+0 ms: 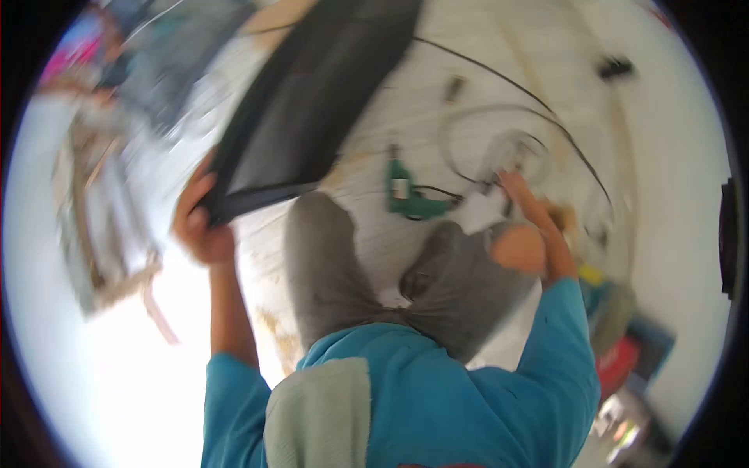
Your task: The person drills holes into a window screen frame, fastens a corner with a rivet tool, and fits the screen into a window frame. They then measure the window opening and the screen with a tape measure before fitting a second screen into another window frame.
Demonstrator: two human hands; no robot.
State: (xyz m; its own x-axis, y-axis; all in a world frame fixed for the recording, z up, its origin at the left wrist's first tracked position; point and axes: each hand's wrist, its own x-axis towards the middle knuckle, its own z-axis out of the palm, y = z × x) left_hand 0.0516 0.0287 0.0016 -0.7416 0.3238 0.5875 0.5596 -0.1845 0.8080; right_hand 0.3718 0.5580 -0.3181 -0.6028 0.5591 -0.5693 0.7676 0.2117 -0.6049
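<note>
My left hand [204, 214] is wrapped round the near end of a long black panel [304, 101]. The panel is raised and tilted, running away from me toward the top of the view. My right hand [511, 183] reaches down to the floor beside a pale coil [519, 152], which looks like a loop of cable or tape. Blur hides its fingertips and anything in them. Between my hands, a green power drill [406, 191] lies on the floor with its black cord running toward my right hand.
A black cable [499, 74] crosses the pale floor. A small dark object [455, 87] and a black item [616, 68] lie farther off. At left stands a wooden frame [94, 210]. Red and blue items [620, 363] are at lower right. Another person's pink clothing [74, 54] shows at upper left.
</note>
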